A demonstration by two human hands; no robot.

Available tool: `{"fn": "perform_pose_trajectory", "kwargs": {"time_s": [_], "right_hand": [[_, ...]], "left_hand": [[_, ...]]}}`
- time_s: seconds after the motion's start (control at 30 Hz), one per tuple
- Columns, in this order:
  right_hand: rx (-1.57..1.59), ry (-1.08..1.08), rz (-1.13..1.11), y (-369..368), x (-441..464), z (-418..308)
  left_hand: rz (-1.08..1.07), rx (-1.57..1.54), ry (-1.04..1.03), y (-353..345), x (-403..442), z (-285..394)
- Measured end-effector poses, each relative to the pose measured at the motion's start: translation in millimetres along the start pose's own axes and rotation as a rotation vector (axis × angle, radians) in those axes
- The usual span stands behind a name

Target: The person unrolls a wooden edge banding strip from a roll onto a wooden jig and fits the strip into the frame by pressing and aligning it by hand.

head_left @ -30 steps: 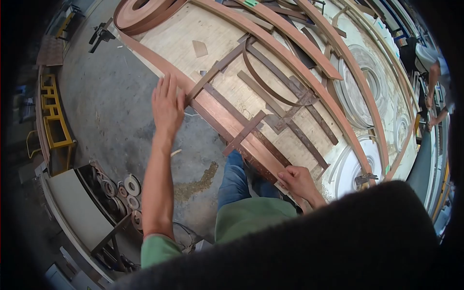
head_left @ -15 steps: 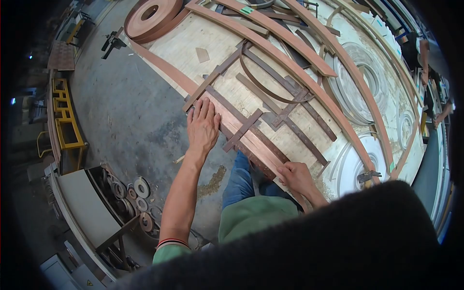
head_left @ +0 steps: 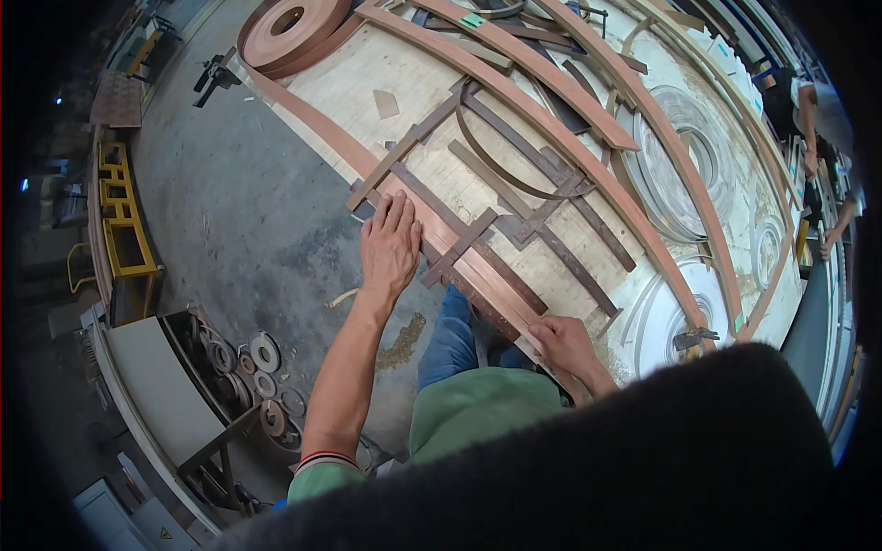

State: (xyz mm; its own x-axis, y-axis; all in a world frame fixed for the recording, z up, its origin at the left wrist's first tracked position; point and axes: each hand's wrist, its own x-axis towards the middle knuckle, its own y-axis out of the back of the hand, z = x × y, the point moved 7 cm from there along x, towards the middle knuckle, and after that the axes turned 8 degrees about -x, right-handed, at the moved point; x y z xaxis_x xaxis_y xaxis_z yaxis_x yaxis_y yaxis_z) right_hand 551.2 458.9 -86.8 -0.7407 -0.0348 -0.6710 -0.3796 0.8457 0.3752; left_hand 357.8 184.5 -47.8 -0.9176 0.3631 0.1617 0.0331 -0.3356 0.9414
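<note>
The pale worktop (head_left: 335,87) bears the reddish strip (head_left: 487,280), which runs lengthwise between dark rails along its near edge. The left hand (head_left: 390,243) lies flat upon the strip; the right hand (head_left: 563,344), fingers curled, grips its nearer end.

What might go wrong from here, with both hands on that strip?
Left hand: its fingers lie flat beside the dark crossbar, so they might get scraped if the strip slides.

Right hand: it grips near the table's edge, so a sideways pull could skew the strip.
</note>
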Motion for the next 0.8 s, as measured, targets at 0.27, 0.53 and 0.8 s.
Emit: {"fn": "perform_pose_trajectory", "kwargs": {"time_s": [0.27, 0.53, 0.8], "right_hand": [[-0.044, 0.012, -0.023, 12, -13, 4], [-0.206, 0.021, -0.109, 15, -18, 26], [0.086, -0.121, -0.181, 12, 8, -12]], "left_hand": [[-0.021, -0.012, -0.062, 6, -8, 9], [-0.112, -0.092, -0.097, 8, -13, 19], [-0.003, 0.051, -0.099, 15, 17, -29]]}}
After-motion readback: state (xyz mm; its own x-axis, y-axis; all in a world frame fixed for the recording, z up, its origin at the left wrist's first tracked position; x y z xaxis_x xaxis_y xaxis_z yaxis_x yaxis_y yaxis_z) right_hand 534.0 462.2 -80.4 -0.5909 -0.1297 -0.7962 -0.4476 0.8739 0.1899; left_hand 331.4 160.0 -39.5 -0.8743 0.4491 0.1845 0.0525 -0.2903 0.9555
